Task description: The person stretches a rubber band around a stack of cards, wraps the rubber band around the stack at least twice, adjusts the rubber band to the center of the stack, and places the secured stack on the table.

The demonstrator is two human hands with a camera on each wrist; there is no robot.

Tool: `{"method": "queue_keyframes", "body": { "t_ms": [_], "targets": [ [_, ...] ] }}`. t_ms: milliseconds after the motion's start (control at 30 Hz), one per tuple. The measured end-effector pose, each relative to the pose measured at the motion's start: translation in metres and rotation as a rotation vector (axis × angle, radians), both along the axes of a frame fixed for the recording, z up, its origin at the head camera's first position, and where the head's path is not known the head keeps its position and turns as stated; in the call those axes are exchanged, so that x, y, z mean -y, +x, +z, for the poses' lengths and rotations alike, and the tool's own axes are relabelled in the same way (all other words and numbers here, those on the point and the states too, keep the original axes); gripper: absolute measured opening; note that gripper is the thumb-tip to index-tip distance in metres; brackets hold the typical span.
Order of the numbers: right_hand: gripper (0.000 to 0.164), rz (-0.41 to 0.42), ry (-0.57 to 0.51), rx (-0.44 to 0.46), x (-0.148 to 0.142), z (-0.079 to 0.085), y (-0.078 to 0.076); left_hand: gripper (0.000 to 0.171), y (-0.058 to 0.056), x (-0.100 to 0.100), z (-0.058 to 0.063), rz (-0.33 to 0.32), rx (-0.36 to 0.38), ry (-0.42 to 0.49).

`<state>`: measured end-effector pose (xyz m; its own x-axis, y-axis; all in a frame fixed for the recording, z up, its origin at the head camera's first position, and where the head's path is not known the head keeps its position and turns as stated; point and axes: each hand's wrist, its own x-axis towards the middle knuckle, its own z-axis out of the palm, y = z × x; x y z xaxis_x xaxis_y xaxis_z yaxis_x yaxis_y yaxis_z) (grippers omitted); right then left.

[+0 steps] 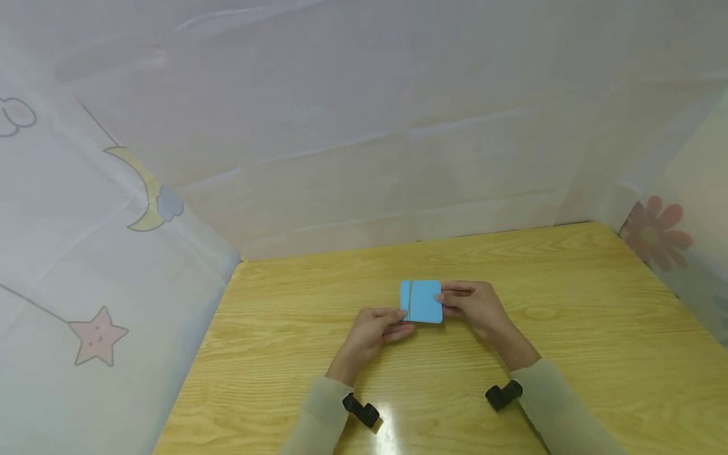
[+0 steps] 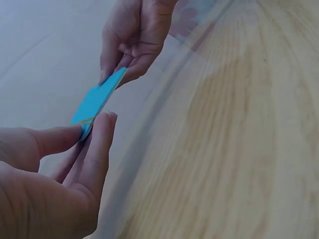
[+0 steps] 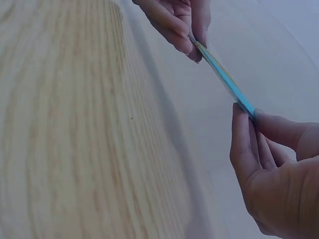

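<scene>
1. Two pale sleeves (image 1: pixel 321 414) are seen nearest the camera, at the bottom of the head view, and one black device (image 1: pixel 361 411) is worn at each cuff, two in all.
2. Below and right of that view's middle, one blue square pad (image 1: pixel 425 302) is held by opposite sides, presumably so that its face is left uncovered. Its lower left corner is pinched by the left hand (image 1: pixel 371 332), its right edge by the right hand (image 1: pixel 479 308). Near its left side, a thin band (image 1: pixel 410 296) is wrapped, perhaps as a binding; at least two strands are made out, but whether one loop is doubled cannot be told.
3. Left of centre in the left wrist view, the pad's near end is gripped between thumb and fingers, the thumb set beside the band, possibly to steady it. Two hands are counted.
4. Right of centre in the right wrist view, the pad is shown nearly edge-on, raised above the table (image 1: pixel 256 379). Its near end is pinched by thumb and fingers, likely for balance; again, two hands are counted.
</scene>
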<state>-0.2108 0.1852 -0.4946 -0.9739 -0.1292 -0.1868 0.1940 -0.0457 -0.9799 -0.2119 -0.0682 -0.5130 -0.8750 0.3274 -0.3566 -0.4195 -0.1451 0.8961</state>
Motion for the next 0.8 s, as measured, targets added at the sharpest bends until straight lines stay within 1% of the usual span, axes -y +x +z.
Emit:
{"method": "queue_keyframes", "body": {
  "t_ms": [100,167,300,367,533,667,800],
  "targets": [
    [0.052,0.002,-0.055,0.036,-0.001,-0.003,-0.001,0.028,0.002,-0.001,0.000,0.025,-0.008,0.017],
    [0.050,-0.004,-0.093,0.071,-0.002,-0.004,-0.002,0.028,0.001,-0.002,0.000,0.040,-0.020,0.024],
    [0.046,0.010,-0.124,0.106,-0.002,-0.004,-0.002,0.028,0.003,-0.005,-0.001,0.075,-0.028,0.032],
    [0.043,0.007,-0.122,0.103,-0.003,-0.003,-0.003,0.028,0.004,-0.009,-0.002,0.099,-0.035,0.050],
    [0.043,-0.014,-0.099,0.060,-0.003,0.000,-0.004,0.030,0.007,-0.022,-0.006,0.175,-0.039,0.106],
    [0.045,-0.032,-0.061,0.047,-0.001,0.000,-0.003,0.027,0.012,-0.031,-0.009,0.246,-0.001,0.146],
    [0.046,-0.057,-0.039,0.045,0.002,-0.002,-0.003,0.031,0.017,-0.039,-0.010,0.306,0.040,0.196]
  ]
}}
